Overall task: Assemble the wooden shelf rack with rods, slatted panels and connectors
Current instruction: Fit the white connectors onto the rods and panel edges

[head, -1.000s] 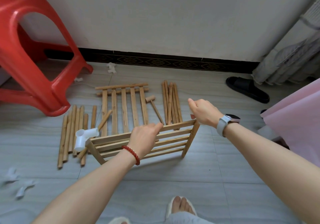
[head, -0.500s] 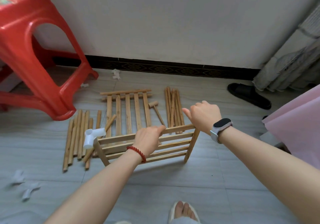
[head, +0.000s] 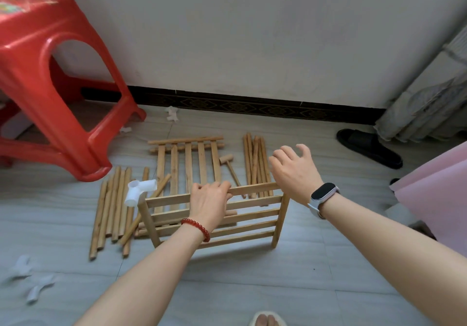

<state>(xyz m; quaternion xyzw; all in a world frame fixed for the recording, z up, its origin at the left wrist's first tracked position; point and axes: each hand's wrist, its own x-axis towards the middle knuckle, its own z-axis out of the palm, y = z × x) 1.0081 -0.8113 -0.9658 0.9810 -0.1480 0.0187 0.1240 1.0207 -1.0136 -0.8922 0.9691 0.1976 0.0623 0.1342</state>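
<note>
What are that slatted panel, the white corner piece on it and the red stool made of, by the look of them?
Panel: pale unfinished wood, perhaps bamboo; matte, with grain lines visible. It is held by the left hand.
Corner piece: seemingly white moulded plastic, smooth, with tube-shaped sockets.
Stool: red plastic, glossy; bright highlights along its rounded, one-piece legs.

No text, label, brand or number can be read; the print on the red stool (head: 30,5) is blurred.
</note>
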